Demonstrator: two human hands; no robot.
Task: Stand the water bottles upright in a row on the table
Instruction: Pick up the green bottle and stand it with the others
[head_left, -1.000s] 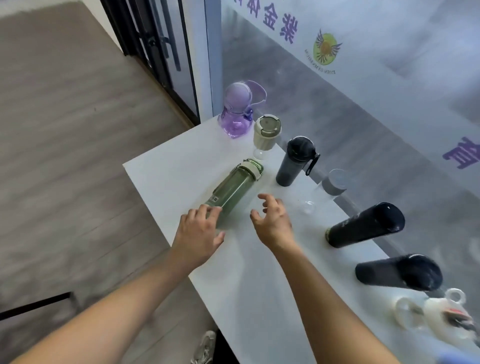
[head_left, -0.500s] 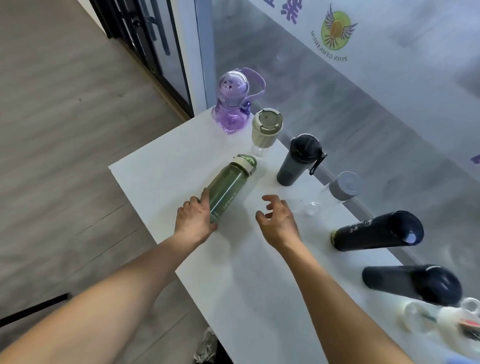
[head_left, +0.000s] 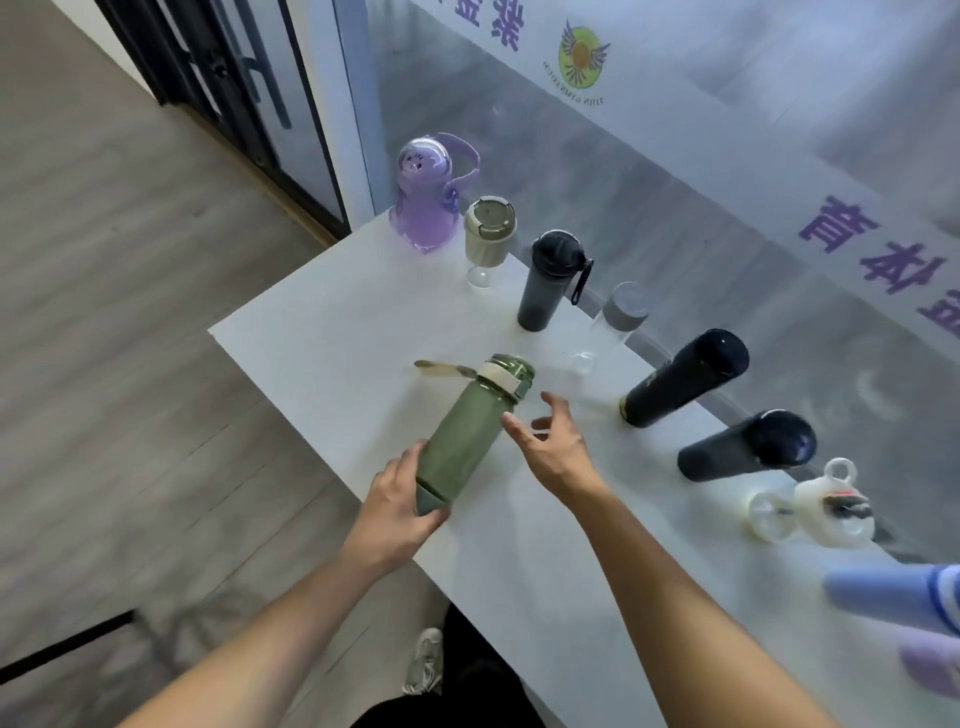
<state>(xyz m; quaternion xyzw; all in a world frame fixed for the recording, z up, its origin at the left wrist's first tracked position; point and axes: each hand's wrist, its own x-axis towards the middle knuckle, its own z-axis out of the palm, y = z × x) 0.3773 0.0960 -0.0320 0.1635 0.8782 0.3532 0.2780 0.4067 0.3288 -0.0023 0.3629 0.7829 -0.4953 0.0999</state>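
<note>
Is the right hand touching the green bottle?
Cannot tell. In the head view the right hand's fingertip meets the green bottle's edge, with no plain gap or contact.

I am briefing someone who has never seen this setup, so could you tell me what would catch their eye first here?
First, the green bottle near the table's front edge, tilted with its cap end raised; the left hand grips its base and the open right hand is beside it. Behind it, a row of bottles runs along the glass wall, led by the purple bottle at the far corner. Two black flasks stand out on the right.
</note>
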